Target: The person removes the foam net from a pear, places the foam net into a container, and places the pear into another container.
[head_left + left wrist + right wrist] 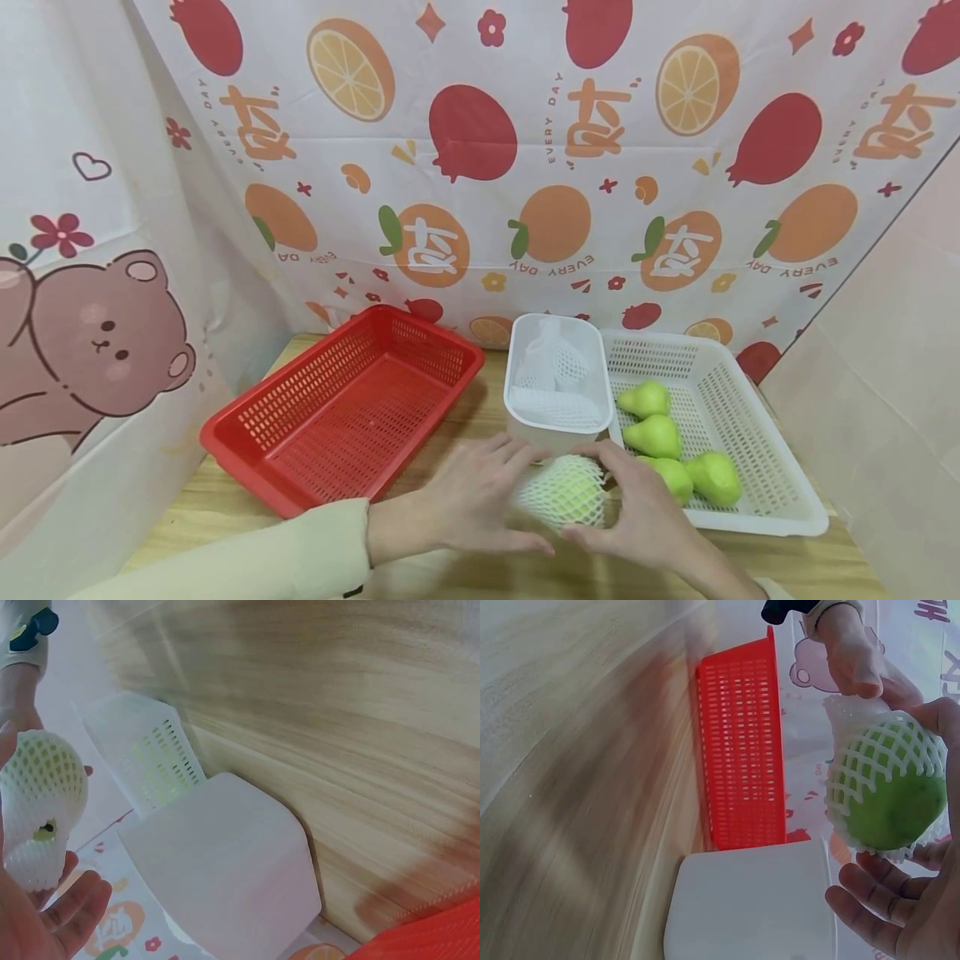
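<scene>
A green pear in a white foam net sleeve (576, 492) is up off the table between my two hands. My right hand (643, 518) grips its wide end with curled fingers and thumb. In the right wrist view, bare green pear (896, 814) shows at that end, outside the net. My left hand (480, 493) is spread beside the narrow end, fingers loosely bent and thumb out. Whether it touches the net cannot be told. The sleeve (41, 802) bunches around the stem end in the left wrist view.
A red basket (375, 408) stands at the left. Behind my hands, a white tub (555, 425) contains foam nets (555, 375). At the right, a white basket (772, 467) holds several bare pears (652, 435). A printed curtain (480, 208) hangs behind the wooden table (187, 521).
</scene>
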Tool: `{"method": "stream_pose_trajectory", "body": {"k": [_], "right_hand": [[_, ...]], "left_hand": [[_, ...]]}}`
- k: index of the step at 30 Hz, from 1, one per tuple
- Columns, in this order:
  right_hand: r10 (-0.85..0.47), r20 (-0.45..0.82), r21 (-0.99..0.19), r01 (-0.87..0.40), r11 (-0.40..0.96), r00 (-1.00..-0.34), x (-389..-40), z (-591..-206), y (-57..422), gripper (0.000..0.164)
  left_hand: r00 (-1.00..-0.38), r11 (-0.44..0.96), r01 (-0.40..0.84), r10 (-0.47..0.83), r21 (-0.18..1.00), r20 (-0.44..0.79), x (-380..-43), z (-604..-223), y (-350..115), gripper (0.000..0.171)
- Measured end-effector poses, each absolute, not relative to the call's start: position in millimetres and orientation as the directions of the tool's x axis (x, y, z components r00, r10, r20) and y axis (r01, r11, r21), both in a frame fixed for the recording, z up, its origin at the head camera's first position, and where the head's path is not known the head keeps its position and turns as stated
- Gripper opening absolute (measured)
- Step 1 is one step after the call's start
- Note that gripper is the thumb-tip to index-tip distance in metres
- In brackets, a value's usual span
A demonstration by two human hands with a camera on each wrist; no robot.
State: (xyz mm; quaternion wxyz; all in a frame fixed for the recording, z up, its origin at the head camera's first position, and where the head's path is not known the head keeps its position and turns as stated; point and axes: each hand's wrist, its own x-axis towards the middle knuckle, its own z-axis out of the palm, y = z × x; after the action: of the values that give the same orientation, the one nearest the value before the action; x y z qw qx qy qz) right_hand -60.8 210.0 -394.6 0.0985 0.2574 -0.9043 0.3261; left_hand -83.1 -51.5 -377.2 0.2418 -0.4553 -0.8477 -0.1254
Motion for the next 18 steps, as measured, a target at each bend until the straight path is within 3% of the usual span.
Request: {"method": "stream_pose_trajectory", "body": {"k": [18], "right_hand": [[-0.408, 0.327, -0.619, -0.519, 0.589, -0.852, -62, -399, 196, 0.07]], "left_hand": [[-0.476, 0.553, 0.833, 0.709, 0.008, 0.52, -80, -384, -46, 0.095]]}}
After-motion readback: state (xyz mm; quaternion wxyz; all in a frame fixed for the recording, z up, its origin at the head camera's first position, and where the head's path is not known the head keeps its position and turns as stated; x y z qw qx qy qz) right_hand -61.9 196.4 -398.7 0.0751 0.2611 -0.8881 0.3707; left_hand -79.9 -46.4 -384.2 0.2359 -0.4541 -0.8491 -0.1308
